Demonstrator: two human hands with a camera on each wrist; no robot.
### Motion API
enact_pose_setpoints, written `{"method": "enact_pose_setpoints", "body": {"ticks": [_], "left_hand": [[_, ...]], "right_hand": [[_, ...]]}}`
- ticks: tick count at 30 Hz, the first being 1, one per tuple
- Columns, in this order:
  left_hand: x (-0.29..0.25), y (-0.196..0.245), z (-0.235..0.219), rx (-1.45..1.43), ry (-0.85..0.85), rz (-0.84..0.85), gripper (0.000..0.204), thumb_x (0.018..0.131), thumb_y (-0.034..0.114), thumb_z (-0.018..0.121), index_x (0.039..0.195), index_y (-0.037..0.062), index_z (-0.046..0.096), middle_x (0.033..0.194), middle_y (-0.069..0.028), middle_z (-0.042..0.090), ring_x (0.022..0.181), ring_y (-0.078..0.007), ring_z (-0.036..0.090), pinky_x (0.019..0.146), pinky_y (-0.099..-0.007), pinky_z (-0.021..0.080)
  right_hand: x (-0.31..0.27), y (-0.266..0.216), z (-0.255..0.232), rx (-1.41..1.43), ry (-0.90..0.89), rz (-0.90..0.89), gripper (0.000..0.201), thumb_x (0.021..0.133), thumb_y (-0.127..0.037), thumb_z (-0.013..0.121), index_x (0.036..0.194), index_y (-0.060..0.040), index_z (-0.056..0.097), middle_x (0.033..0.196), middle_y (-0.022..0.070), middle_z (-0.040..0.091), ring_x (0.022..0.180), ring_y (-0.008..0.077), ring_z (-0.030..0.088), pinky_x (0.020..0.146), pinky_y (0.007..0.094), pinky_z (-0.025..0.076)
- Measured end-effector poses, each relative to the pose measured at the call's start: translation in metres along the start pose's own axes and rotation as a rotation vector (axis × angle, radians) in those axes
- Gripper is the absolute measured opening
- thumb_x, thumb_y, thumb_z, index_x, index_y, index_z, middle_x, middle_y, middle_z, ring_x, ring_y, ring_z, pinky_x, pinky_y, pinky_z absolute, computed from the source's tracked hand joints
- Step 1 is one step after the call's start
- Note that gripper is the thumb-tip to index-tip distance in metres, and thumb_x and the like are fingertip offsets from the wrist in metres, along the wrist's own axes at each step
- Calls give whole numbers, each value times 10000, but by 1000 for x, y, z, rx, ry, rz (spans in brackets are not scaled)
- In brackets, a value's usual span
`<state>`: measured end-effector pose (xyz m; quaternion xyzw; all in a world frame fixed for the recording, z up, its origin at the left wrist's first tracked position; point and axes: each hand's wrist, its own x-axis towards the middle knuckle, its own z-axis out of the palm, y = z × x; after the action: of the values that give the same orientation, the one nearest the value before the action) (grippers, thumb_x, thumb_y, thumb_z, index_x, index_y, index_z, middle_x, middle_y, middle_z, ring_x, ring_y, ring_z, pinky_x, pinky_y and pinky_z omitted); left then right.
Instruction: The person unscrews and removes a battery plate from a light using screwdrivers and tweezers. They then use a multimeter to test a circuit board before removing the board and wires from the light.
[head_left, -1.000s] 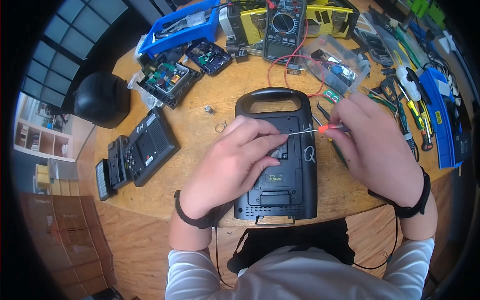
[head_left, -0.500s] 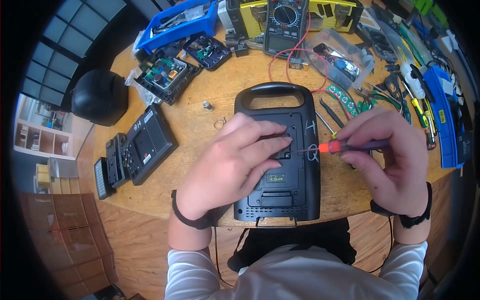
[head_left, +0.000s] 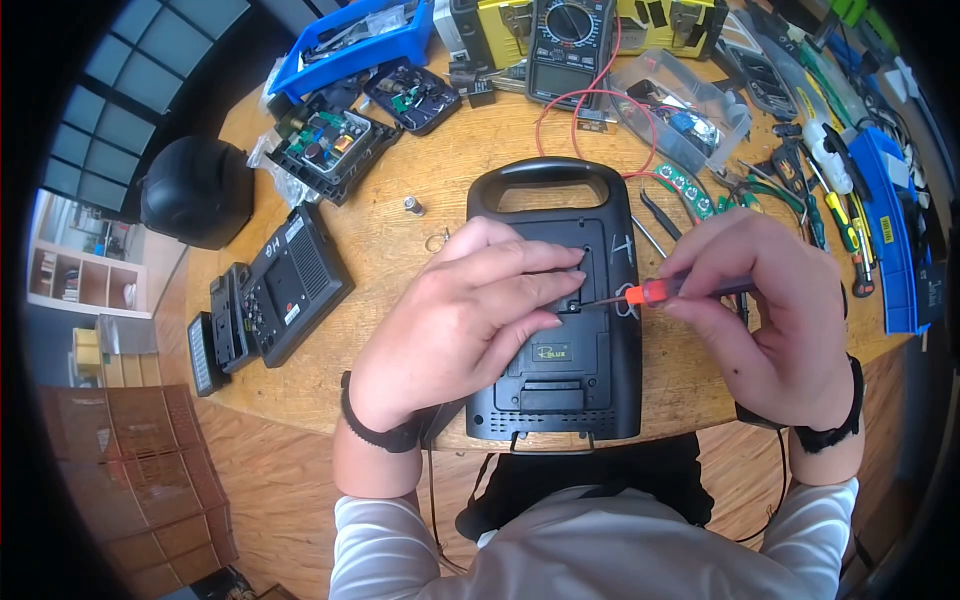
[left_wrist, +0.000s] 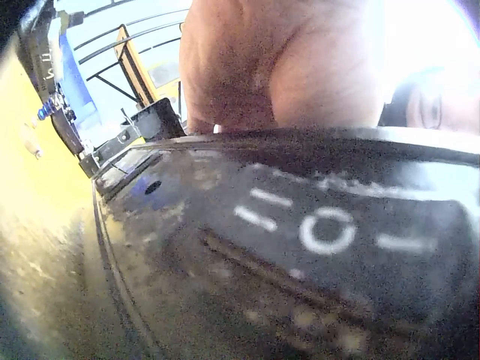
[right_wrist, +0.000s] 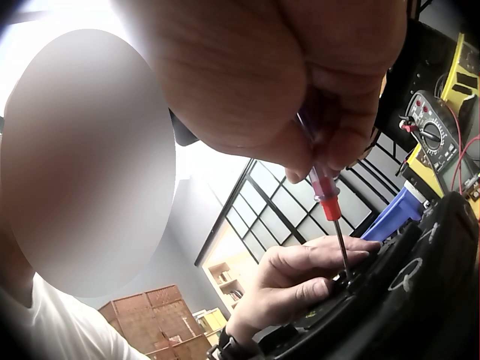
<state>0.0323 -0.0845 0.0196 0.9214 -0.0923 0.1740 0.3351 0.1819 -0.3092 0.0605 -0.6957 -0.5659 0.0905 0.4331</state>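
A black device [head_left: 618,400] with a carry handle and a Rolux label lies flat on the wooden table, white letters marked on its right side. My left hand [head_left: 455,310] rests across its middle plate, fingers stretched out and fingertips pressing near a screw hole. In my right hand [head_left: 775,310] I pinch a screwdriver [head_left: 650,293] with a dark purple handle and red collar. Its thin shaft [right_wrist: 340,241] slants down to the plate, the tip close by the left fingertips. Part of the plate is hidden under the left hand.
Left of the device lies a similar black unit [head_left: 300,290], with a small metal cylinder [head_left: 413,205] nearby. A multimeter [head_left: 568,50] with red leads and a clear plastic box [head_left: 690,110] stand behind. Pliers and other tools lie at right beside a blue bin [head_left: 890,230].
The right hand has brought the screwdriver lower along the device, its tip shifting from above the left fingertips to just below them. The left hand stays on the plate.
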Motion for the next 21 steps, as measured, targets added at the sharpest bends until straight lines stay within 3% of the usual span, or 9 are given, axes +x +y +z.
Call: {"method": "enact_pose_setpoints", "body": {"ticks": [19, 21], "left_hand": [[0, -1, 1, 35, 8, 24, 326, 778, 36, 805, 1104, 42, 787, 1184, -82, 746, 981, -286, 641, 887, -378, 522], [0, -1, 0, 38, 6, 25, 326, 779, 37, 805, 1105, 41, 787, 1184, -81, 746, 983, -285, 643, 888, -378, 523]], "right_hand": [[19, -14, -1, -116, -5, -84, 165, 843, 93, 736, 919, 9, 616, 973, 124, 683, 792, 155, 692, 672, 246, 556], [13, -11, -3, -62, 3, -29, 163, 850, 92, 721, 926, 6, 604, 967, 127, 678, 797, 155, 681, 691, 252, 547]]}}
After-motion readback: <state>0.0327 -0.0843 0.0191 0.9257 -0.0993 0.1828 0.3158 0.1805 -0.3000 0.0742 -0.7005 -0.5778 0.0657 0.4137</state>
